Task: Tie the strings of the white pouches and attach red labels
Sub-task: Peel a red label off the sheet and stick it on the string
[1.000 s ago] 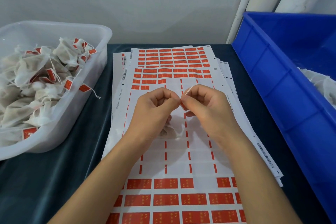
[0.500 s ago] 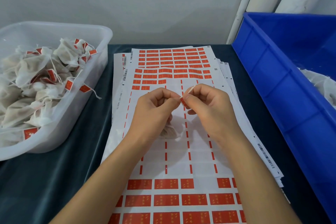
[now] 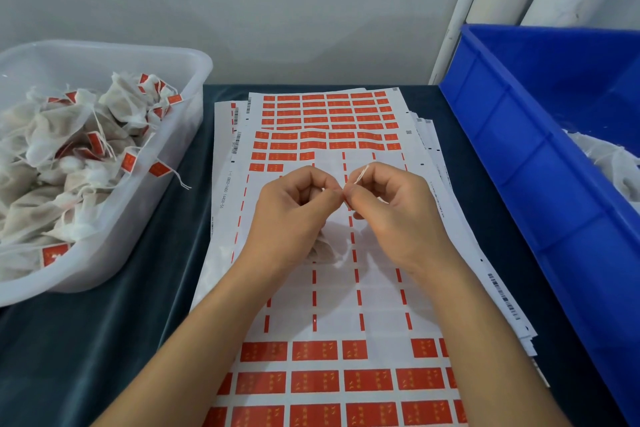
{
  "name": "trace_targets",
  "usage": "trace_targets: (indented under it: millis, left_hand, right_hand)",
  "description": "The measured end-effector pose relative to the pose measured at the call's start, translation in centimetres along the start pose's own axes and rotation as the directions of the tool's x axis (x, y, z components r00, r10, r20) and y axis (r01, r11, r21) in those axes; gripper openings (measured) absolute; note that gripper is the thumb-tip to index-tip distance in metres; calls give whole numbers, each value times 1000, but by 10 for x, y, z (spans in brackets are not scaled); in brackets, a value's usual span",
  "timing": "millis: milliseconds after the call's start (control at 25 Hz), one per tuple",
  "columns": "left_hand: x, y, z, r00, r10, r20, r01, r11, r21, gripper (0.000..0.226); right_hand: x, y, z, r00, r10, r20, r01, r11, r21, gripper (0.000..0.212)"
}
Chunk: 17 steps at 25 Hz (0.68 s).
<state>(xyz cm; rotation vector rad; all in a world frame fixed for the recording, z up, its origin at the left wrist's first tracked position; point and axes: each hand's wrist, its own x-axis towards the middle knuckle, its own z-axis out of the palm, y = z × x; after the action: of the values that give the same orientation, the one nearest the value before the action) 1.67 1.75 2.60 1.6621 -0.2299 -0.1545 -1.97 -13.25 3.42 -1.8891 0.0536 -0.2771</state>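
Note:
My left hand (image 3: 294, 208) and my right hand (image 3: 391, 208) meet fingertip to fingertip above the label sheets (image 3: 322, 291). Between the fingertips they pinch a red label (image 3: 347, 202) folded over a white string. The string's end (image 3: 362, 174) sticks up past my right forefinger. A white pouch (image 3: 320, 250) hangs under my left palm, mostly hidden by the hand, and rests on the sheets. Red labels (image 3: 313, 381) fill the sheets' near rows and far rows; the middle rows are peeled bare.
A clear plastic tub (image 3: 194, 80) at the left holds several white pouches with red labels. A blue crate (image 3: 519, 163) at the right holds more white pouches (image 3: 602, 156). A dark cloth (image 3: 104, 340) covers the table. White pipes stand behind the crate.
Both hands stay pinched together on the label and string in nearly the same place. The string end by my right forefinger sticks up slightly more.

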Motion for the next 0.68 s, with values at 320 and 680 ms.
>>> trace_targets:
  millis: [320,680]
  left_hand:
    - [0,-2,2,1000,-10,8,10,1000,-15,18]
    - [0,-2,0,998,38,52,-38,999,9,20]
  right_hand:
    - [0,0,1,997,43,-70,-41,998,42,10]
    - [0,1,2,999,38,-33,-35,997,66,13]
